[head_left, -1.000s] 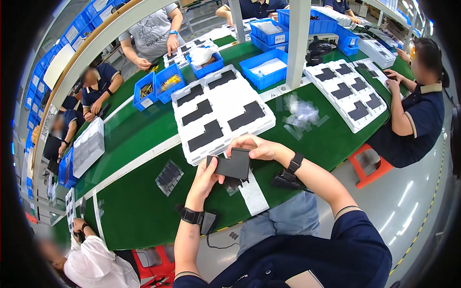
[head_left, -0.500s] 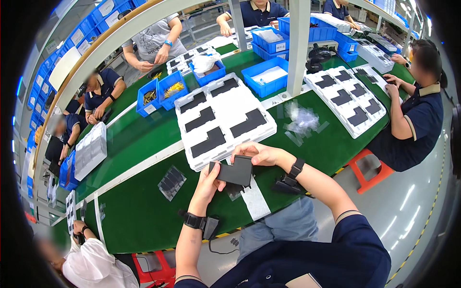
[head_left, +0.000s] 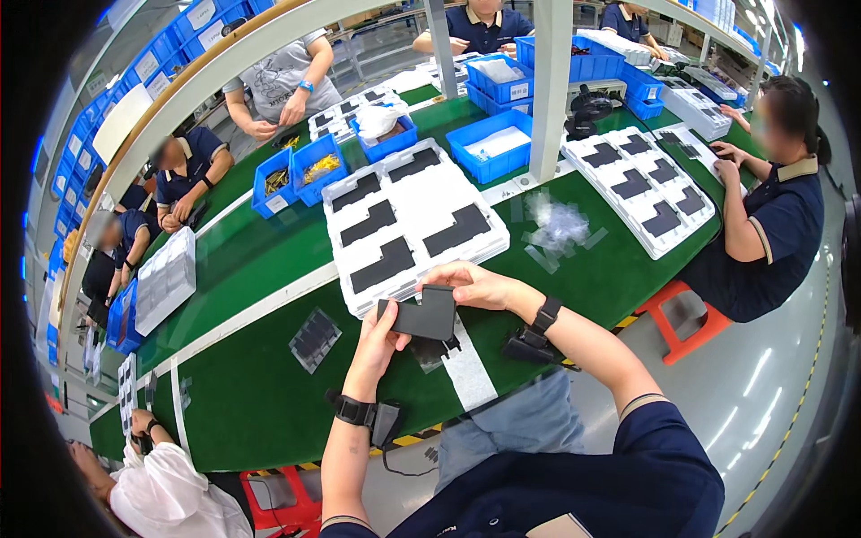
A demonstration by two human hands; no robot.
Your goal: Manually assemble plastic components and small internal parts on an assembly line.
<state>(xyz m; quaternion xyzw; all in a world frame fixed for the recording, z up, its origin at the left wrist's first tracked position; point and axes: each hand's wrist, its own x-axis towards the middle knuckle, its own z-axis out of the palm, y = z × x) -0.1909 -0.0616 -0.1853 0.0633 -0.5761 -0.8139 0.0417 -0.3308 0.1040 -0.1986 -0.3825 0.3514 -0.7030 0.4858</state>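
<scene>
A black L-shaped flat part (head_left: 418,320) is held between my two hands above the near edge of the green table. My left hand (head_left: 378,339) pinches its left end, thumb on top. My right hand (head_left: 475,288) grips its upper right corner, with some fingers hidden behind it. Just beyond my hands stands a stack of white trays (head_left: 420,204), the top one bearing several similar black L-shaped parts (head_left: 381,266). Beneath the held part lies a clear sheet with dark pieces (head_left: 427,355), partly covered.
A clear sheet of black strips (head_left: 315,341) lies left of my hands. Clear plastic film scraps (head_left: 558,224) are heaped right of the trays. Blue bins (head_left: 491,146) and a white post (head_left: 544,99) stand beyond. A co-worker (head_left: 762,197) sits at right by another filled tray (head_left: 599,172).
My hands have tilted the black part, so its upper arm looks shorter and its face is turned differently. The whole view has shifted slightly. Both hands keep their hold.
</scene>
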